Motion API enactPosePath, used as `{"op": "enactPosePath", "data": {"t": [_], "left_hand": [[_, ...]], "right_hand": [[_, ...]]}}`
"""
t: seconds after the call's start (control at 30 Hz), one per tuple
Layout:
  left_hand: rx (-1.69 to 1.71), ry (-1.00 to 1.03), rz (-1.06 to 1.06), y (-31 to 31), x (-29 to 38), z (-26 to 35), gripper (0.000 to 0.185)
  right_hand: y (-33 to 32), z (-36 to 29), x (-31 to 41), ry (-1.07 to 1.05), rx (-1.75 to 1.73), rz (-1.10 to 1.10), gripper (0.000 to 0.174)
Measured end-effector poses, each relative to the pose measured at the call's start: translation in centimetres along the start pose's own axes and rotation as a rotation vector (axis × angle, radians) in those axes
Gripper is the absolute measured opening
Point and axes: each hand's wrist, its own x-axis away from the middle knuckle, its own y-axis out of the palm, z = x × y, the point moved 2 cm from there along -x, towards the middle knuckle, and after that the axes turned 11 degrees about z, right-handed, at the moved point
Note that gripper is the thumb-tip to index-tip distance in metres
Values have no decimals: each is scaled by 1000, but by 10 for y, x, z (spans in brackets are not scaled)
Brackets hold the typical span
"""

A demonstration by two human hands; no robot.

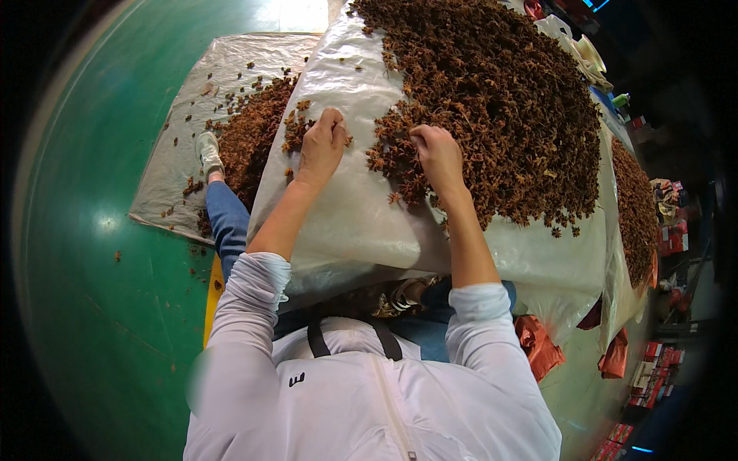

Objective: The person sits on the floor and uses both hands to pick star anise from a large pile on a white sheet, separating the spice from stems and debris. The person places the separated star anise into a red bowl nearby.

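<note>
A large heap of dried star anise [496, 98] lies on a plastic-sheeted surface [346, 219] before me. My left hand [324, 144] is over the sheet, left of the heap, with its fingers drawn together. A star anise piece [349, 140] shows at its fingertips. Just left of that hand sits a small cluster of star anise [295, 129] near the sheet's left edge. My right hand [443, 158] is at the heap's near left side, fingers curled down among the pods. Whatever its fingertips may hold is hidden.
Down to the left, another star anise pile [251, 138] lies on a floor sheet [167, 167], with a shoe [208, 152] at its edge. More star anise [631, 213] is heaped at right. Orange-red plastic bags [539, 346] hang or lie below the surface's right side.
</note>
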Motion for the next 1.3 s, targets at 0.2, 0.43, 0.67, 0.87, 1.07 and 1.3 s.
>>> {"op": "enactPosePath", "data": {"t": [0.2,0.43,0.67,0.87,1.07,1.3], "left_hand": [[-77,-89,-11,-2,-8,0,10],[-133,79,125,-22,-14,2,6],[205,-187,-751,-60,53,39,15],[297,-114,-1059,-55,91,83,26],[310,-125,-750,-30,89,89,22],[188,-348,-412,-23,73,63,18]], "right_hand": [[47,4,-33,56,444,-434,27],[40,23,-30,114,37,-217,17],[-45,12,-8,396,-720,-465,13],[-37,7,-16,92,-308,-412,18],[44,27,-34,15,211,-160,23],[-8,5,0,316,-582,-71,16]]}}
